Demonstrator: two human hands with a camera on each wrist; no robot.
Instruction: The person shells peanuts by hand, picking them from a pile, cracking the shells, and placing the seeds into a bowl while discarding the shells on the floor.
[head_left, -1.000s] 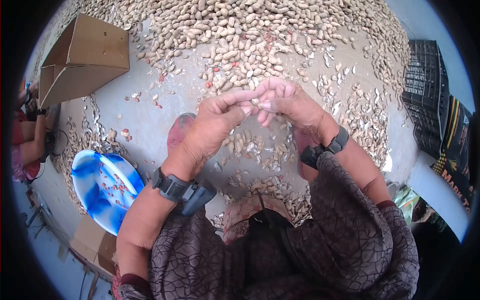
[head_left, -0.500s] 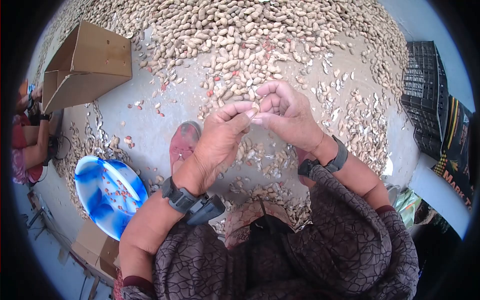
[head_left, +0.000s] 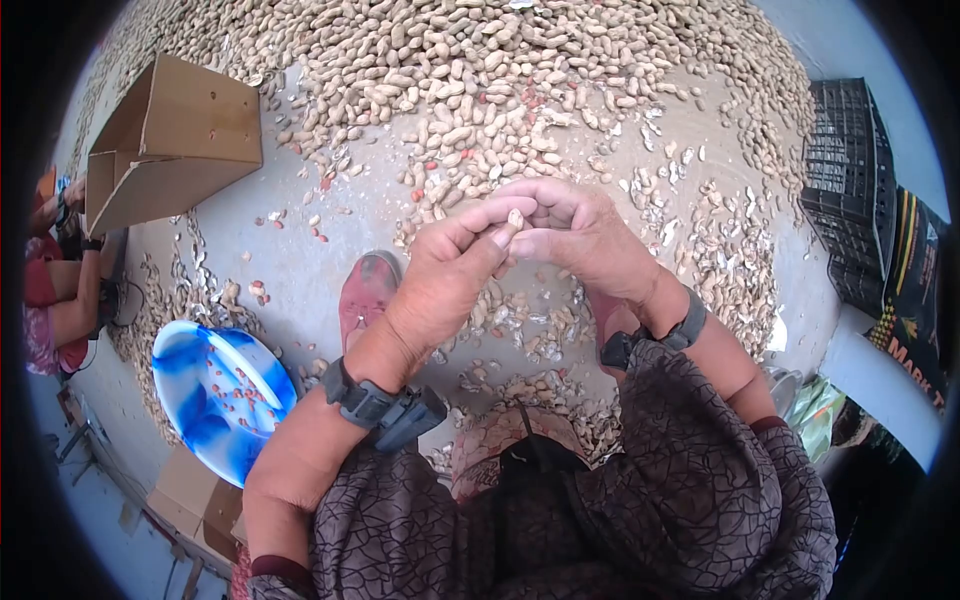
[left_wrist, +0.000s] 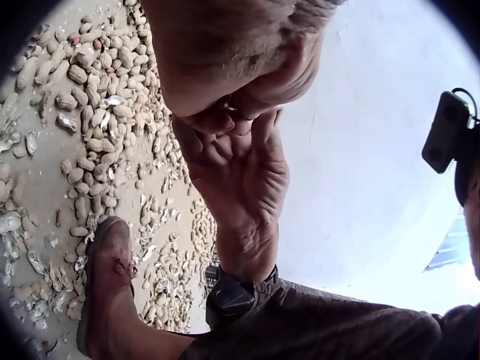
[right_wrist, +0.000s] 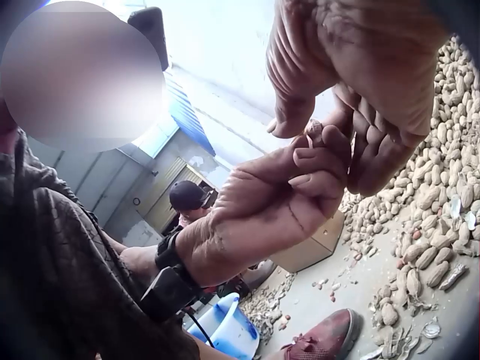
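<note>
My left hand (head_left: 445,265) pinches a small pale peanut (head_left: 515,218) between thumb and forefinger, in front of my knees. The peanut (right_wrist: 315,133) shows at the fingertips in the right wrist view, above the curled fingers of the left hand (right_wrist: 277,202). Close against it is my right hand (head_left: 595,245), its thumb beside the peanut and its fingers loosely bent behind the left fingertips. From the right wrist, a small gap shows between the right thumb (right_wrist: 283,124) and the peanut. In the left wrist view the left hand hides the peanut.
A big heap of unshelled peanuts (head_left: 470,50) covers the floor ahead, with broken shells (head_left: 735,240) around. At the left are a cardboard box (head_left: 200,110) and a blue-and-white basin (head_left: 190,385) holding red kernels. A black crate (head_left: 845,150) stands right. Another person (head_left: 65,290) sits far left.
The peanut has been turned more upright in the left fingertips. My right forefinger, raised and apart half a second ago, has come down and in behind the left fingertips.
</note>
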